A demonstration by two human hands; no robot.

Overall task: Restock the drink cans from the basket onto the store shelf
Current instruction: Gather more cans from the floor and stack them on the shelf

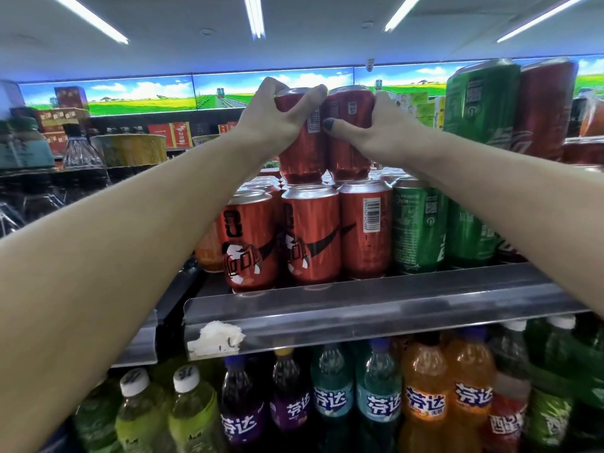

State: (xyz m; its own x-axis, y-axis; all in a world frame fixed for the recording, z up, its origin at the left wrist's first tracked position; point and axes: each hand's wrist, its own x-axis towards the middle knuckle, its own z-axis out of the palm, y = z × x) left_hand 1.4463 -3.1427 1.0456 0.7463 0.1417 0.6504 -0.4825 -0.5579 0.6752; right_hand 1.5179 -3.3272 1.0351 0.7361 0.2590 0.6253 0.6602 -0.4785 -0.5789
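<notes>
Both arms reach up to the shelf's upper layer of cans. My left hand [277,116] wraps around one red can [300,158], and my right hand [376,132] grips a second red can [348,152] right beside it. The two held cans touch each other and rest upright on the tops of a row of red cans [310,237] that stands on the metal shelf [359,308]. Green cans [418,230] fill the shelf to the right of the red row. No basket is in view.
Stacked green and red cans [510,103] rise at the upper right, close to my right forearm. Dark bottles [81,165] stand at the left. Below the shelf are rows of coloured soda bottles [379,397]. A torn white label [217,338] clings to the shelf rail.
</notes>
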